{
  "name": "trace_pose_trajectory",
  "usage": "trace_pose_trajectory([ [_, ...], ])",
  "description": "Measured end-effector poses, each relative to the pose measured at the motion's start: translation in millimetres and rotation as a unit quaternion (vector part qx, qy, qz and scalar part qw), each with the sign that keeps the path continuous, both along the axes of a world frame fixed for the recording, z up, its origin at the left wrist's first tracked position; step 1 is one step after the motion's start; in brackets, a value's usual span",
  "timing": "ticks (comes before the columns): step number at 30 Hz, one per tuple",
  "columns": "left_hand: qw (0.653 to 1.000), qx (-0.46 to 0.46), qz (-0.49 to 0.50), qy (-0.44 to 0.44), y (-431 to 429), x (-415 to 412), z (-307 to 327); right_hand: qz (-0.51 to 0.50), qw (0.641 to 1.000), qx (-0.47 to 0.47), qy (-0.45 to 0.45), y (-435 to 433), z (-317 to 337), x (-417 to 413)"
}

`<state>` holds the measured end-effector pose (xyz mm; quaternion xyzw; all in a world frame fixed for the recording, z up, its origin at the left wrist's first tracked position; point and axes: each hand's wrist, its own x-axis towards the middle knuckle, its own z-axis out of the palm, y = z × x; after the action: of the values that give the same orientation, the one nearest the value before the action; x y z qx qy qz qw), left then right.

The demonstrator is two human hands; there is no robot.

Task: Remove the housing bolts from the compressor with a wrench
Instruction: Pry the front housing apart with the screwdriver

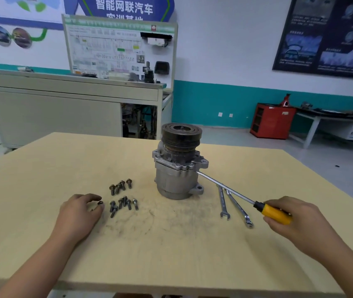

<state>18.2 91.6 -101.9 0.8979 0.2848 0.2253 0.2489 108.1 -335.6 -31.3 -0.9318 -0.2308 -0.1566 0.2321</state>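
— Where's the compressor [178,164]?
— Upright, toward the table's [171,254] far edge. Right hand [289,218] clamps the screwdriver [276,214], tip at the housing seam.
— Left hand [78,211]?
— Curled beside loose bolts [121,196]; whether it grips, can't tell. Wrenches [224,203] lie under the shaft.

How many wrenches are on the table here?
2. The first wrench lies just right of the compressor; the second wrench lies beside it, nearer the right hand. The screwdriver crosses over their far ends.

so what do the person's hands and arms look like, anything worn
Both are bare. The left hand and right hand have no gloves, rings or watch, and no sleeves show up to the frame edge.
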Motion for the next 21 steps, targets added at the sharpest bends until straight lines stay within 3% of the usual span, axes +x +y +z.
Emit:
trace_pose_trajectory([
  [6,1.000,0.003,0.003,-0.009,1,2,-2,-0.020,0.999,-0.035,-0.022,2,2,-5],
  [13,0.995,0.089,0.034,-0.020,-9,12,16,-0.041,0.996,-0.074,-0.011,5,-2,-4],
  [16,0.991,0.124,-0.012,-0.056,-28,30,50,-0.032,0.997,-0.070,-0.007,5,-6,-3],
  [21,0.979,0.087,-0.138,-0.121,-69,73,108,0.002,0.993,-0.117,-0.010,4,-10,-2],
])
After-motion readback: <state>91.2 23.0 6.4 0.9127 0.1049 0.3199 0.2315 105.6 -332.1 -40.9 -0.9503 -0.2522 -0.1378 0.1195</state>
